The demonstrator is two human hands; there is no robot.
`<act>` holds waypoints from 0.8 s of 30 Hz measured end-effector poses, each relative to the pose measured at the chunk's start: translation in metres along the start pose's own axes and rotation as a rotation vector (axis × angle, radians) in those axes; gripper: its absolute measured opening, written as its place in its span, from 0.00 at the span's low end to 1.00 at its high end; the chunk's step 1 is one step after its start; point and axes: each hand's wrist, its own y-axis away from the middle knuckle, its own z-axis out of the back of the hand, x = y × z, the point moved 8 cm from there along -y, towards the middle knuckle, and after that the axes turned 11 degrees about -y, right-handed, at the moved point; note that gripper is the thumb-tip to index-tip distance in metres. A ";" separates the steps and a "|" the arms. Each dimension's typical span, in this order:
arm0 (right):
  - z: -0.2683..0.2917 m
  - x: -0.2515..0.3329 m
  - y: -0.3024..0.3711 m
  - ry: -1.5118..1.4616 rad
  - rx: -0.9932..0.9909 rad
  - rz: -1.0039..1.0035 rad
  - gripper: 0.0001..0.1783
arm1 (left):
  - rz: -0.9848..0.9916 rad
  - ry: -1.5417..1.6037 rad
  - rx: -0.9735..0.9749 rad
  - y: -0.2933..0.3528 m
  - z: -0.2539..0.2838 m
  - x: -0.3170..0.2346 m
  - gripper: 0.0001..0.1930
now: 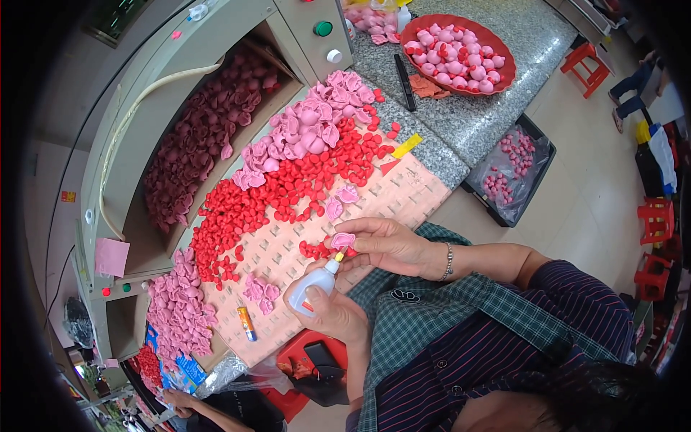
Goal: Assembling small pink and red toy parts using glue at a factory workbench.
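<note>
At frame centre, right hand (381, 243) pinches one pink shell (342, 240), left hand (327, 306) grips glue bottle (314, 282) at it; finished pieces fill red bowl (458, 54) upper right, large piles of red beads (288, 187) and pink shells apparently remain.

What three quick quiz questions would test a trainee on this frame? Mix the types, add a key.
1. True or false: the left hand holds a small white squeeze bottle.
2. What does the right hand pinch? A) pink petal-shaped piece B) yellow strip C) black pen
3. Fill in: the red bowl on the stone counter holds ___ balls.

Key: 1 true; 2 A; 3 pink
</note>
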 end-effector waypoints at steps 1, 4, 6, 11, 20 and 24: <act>0.000 0.000 0.000 -0.006 -0.003 0.001 0.21 | -0.012 -0.007 -0.005 0.000 0.000 0.000 0.23; 0.001 0.000 0.000 -0.013 -0.004 0.004 0.21 | -0.018 -0.016 -0.013 0.000 0.003 0.001 0.23; 0.000 0.000 0.000 -0.015 -0.002 0.004 0.21 | -0.014 -0.019 -0.018 0.000 0.006 0.002 0.22; -0.002 0.001 0.001 0.024 -0.004 0.002 0.22 | -0.034 -0.035 -0.012 -0.001 0.010 0.005 0.21; 0.000 0.000 0.001 -0.021 -0.012 -0.018 0.23 | 0.016 0.013 -0.040 0.000 0.011 0.006 0.21; -0.002 0.002 0.001 -0.036 -0.015 -0.010 0.23 | 0.047 0.026 -0.027 0.001 0.015 0.011 0.20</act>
